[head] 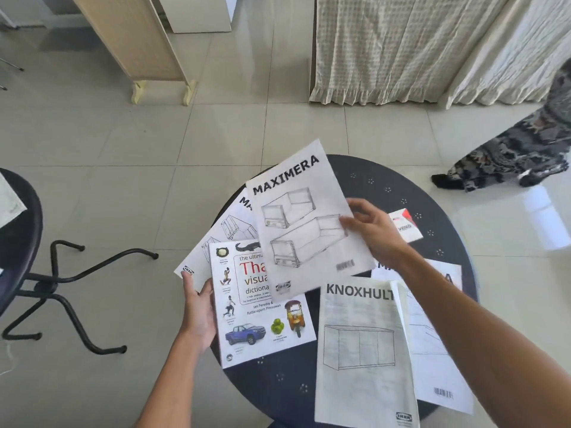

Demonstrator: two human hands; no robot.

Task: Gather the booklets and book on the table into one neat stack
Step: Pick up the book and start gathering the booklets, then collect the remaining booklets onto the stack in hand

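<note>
On the round dark table (386,180), my right hand (372,230) pinches the right edge of a MAXIMERA booklet (304,223), lifted and tilted over the other papers. My left hand (197,307) grips the left edge of the Thai visual dictionary book (262,322) together with a second MAXIMERA booklet (216,242) lying under it. A KNOXHULT booklet (361,350) lies flat at the front right. Beneath it and my right forearm lies another booklet (432,335), partly hidden.
A small red and white card (404,225) lies on the table behind my right hand. A black stool (18,242) with bent legs stands left. A person in patterned clothing (525,149) stands at the right. Tiled floor surrounds the table.
</note>
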